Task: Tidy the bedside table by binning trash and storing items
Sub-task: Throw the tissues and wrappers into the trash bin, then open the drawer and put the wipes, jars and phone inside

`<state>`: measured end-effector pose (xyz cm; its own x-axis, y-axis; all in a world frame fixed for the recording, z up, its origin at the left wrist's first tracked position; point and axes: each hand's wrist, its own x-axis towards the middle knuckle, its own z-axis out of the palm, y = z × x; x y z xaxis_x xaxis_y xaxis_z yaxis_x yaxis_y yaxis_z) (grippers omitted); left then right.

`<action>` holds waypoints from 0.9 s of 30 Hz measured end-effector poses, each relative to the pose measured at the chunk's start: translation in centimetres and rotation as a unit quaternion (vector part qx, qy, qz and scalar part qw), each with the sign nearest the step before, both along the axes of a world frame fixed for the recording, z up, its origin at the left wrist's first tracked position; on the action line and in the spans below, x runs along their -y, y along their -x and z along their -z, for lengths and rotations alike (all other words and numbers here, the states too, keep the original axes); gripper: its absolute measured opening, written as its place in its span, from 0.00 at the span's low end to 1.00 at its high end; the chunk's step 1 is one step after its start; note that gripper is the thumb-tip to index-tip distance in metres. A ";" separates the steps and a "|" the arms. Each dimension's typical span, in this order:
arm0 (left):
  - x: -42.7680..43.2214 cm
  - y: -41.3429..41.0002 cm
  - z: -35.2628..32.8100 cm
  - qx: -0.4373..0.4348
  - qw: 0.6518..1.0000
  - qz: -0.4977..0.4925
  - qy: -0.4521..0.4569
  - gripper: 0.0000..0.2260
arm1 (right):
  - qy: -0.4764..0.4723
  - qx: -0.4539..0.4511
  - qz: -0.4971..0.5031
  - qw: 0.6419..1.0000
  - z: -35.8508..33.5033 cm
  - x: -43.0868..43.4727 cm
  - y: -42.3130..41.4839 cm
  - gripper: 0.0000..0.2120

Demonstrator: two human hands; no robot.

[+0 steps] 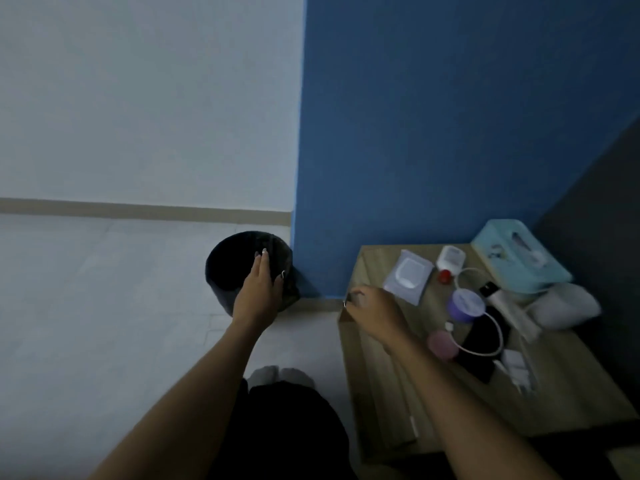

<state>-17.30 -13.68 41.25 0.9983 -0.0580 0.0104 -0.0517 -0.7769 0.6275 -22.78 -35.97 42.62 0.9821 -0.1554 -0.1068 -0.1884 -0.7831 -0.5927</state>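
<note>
Both forearms are bare, with no sleeves in view. The left hand [258, 289] has long, pale-tipped nails. The right hand [372, 311] wears 1 ring. Dark clothing [277, 427] covers the lap, and light socks [280, 375] cover the feet.

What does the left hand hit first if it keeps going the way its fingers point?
Likely the bin: the left hand is open above its mouth, fingers aimed at the far rim. Height is unclear, so it may pass over.
</note>
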 end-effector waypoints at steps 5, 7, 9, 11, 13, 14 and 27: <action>5.5 4.1 -2.3 0.001 0.997 0.073 0.031 0.28 | 0.029 0.022 0.088 0.995 -1.2 6.3 7.2 0.13; 7.4 5.2 -2.5 -0.007 0.995 0.094 0.030 0.28 | 0.040 0.034 0.127 0.990 -0.8 8.5 9.3 0.13; 8.7 6.3 -2.1 -0.020 0.994 0.107 0.023 0.28 | 0.049 0.068 0.170 0.982 0.0 9.7 11.1 0.10; 9.7 7.1 -1.5 -0.034 0.993 0.114 0.021 0.28 | 0.055 0.112 0.214 0.969 1.0 10.3 12.7 0.07; 10.5 7.4 -0.9 -0.052 0.992 0.117 0.017 0.28 | 0.071 0.125 0.254 0.956 2.5 10.8 13.7 0.08; 10.8 7.4 -0.6 -0.056 0.991 0.119 0.013 0.28 | 0.078 0.123 0.270 0.952 3.4 10.9 14.0 0.08; 14.1 6.0 5.4 -0.105 0.984 0.138 -0.033 0.29 | 0.212 0.149 0.237 0.936 11.1 11.0 13.6 0.21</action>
<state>-23.34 -27.79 35.80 0.9240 -0.3213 -0.2073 -0.1417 -0.7913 0.5948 -36.35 -46.96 31.54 0.7688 -0.5470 0.3312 -0.4489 -0.8305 -0.3297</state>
